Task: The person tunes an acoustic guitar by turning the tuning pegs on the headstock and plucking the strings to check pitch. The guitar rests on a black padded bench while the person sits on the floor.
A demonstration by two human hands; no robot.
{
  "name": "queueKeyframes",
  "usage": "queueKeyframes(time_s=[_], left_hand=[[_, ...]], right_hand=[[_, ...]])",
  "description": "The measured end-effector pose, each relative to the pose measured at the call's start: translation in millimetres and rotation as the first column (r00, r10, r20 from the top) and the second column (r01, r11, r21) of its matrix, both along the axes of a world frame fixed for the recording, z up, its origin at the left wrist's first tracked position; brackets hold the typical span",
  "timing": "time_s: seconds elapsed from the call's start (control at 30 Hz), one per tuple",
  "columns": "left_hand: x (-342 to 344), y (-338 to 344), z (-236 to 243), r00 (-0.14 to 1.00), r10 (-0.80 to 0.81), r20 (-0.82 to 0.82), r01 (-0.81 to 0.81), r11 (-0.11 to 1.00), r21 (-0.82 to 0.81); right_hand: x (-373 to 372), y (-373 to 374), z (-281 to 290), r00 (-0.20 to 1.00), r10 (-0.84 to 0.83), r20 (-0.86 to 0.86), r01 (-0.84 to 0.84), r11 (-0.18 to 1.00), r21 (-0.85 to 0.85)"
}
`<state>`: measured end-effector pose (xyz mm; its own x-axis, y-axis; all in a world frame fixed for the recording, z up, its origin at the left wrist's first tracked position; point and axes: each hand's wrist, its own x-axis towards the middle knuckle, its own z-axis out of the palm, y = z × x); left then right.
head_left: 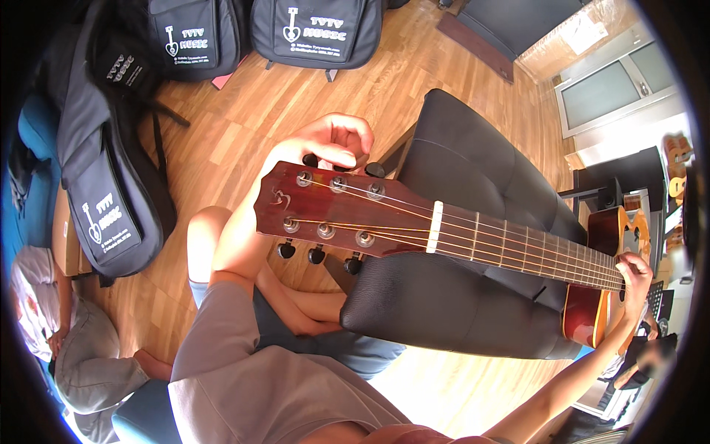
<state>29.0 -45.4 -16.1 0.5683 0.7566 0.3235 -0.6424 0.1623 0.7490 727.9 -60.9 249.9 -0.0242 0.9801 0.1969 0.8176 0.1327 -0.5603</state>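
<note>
A guitar lies across my front, its dark red headstock (277, 211) at the left and its fretted neck (510, 248) running right to a red and orange body (583, 314). My left hand (336, 140) is at the far edge of the headstock, fingers curled and thumb pressed in at the middle tuning peg, which the thumb mostly hides. Black tuning pegs (316, 255) stick out along the near edge. Over the strings where neck meets body is my right hand (634, 277), fingers bent together; anything between them is too small to make out.
A black padded bench (473, 311) stands beneath the neck. Black guitar bags (111, 211) lean at the left and far side on the wood floor (237, 126). Another seated person (92, 355) is at the lower left; more guitars (677, 166) stand at the far right.
</note>
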Motion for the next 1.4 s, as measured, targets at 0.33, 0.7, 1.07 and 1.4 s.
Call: queueKeyframes(time_s=[0.33,0.7,1.07,1.4], left_hand=[[12,-9,-11,0.956,0.014,0.292,0.005,0.998,-0.063],[48,-3,-74,0.589,-0.235,0.773,0.281,0.957,0.076],[103,-8,-67,0.2,-0.326,0.924,0.356,0.903,0.241],[101,-1,-75,0.301,-0.353,0.886,0.312,0.914,0.258]], right_hand=[[3,3,0,0.998,-0.028,0.05,0.028,1.0,0.003],[21,0,0,0.999,0.033,-0.033,-0.034,0.999,-0.022],[20,4,-4,0.999,0.027,0.039,-0.027,1.0,-0.007],[17,7,-6,0.995,0.056,0.084,-0.057,0.998,0.005]])
